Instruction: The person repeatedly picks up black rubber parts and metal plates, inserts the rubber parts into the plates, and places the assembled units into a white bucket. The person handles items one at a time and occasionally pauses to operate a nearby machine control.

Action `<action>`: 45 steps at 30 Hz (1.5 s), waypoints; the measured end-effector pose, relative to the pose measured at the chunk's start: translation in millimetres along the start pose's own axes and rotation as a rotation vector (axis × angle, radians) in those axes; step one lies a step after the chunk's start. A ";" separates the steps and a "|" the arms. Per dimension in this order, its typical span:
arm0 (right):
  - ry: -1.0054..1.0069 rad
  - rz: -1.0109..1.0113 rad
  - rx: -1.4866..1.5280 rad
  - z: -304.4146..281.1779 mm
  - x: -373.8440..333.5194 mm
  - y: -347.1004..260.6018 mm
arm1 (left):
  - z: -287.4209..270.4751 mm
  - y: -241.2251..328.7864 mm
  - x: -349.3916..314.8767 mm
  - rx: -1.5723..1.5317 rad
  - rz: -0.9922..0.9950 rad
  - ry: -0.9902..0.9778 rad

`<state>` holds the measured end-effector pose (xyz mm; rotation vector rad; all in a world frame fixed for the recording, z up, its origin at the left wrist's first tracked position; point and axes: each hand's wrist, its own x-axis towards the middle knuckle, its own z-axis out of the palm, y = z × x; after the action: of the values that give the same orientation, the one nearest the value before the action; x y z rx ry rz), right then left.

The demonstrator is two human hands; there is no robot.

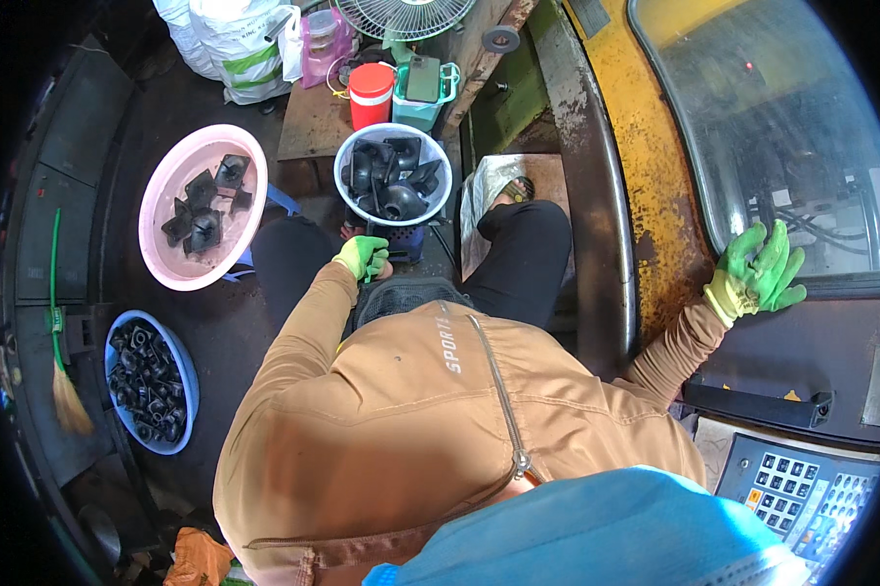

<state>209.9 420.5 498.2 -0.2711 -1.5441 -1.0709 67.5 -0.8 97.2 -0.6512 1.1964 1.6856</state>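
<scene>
My right hand, in a green and yellow work glove, is spread against the machine door at the lower edge of its window. Its fingers are apart and nothing is in them. Over my lap, my left hand wears a matching glove. Its fingers are curled, and whatever they may hold is hidden. Just beyond it stands a light blue basin with several black flared, square-based moulded parts. These parts are the nearest things to the left hand.
To the left are a pink basin of similar parts and a blue basin full of small black pieces. A red container, a green basket and a fan stand ahead. A keypad control panel lies at lower right.
</scene>
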 end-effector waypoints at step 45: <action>-0.032 0.144 0.133 11.4 -3.3 -10.5 | -35.6 -2.5 33.2 -0.010 0.037 0.010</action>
<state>196.1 424.4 491.6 -0.3043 -1.5923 -0.8509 52.5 -20.5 55.3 -0.6478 1.2138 1.7223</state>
